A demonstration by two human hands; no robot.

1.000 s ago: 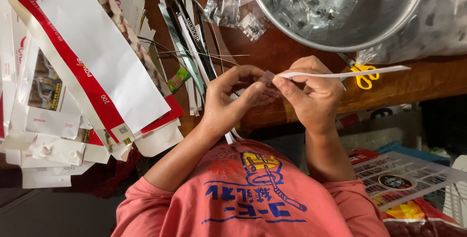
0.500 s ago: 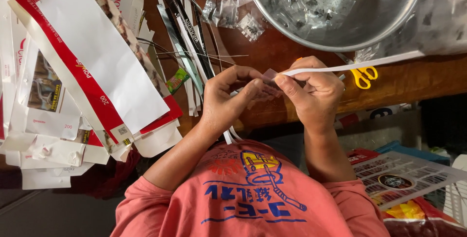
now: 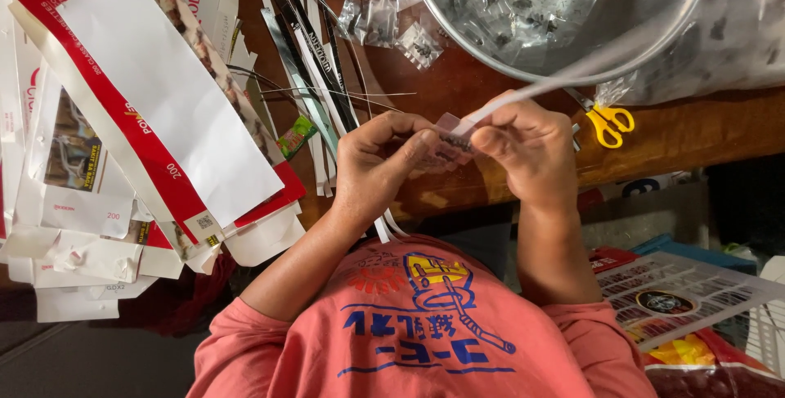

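Above the brown wooden surface [image 3: 458,79], beside the large round metal basin [image 3: 556,14], left hand [image 3: 380,161] and right hand [image 3: 527,149] both pinch a small clear plastic packet [image 3: 448,138], right fingers also gripping a long white strip [image 3: 556,79].

Bare table [image 3: 695,132] lies open right of the yellow scissors [image 3: 607,122]. Leftward, cut card strips [image 3: 315,63] and flattened cartons [image 3: 147,112] crowd it (metal basin [image 3: 556,14] blocks beyond).

Home packing bench: cardboard stacks [image 3: 147,120], scissors [image 3: 609,122]
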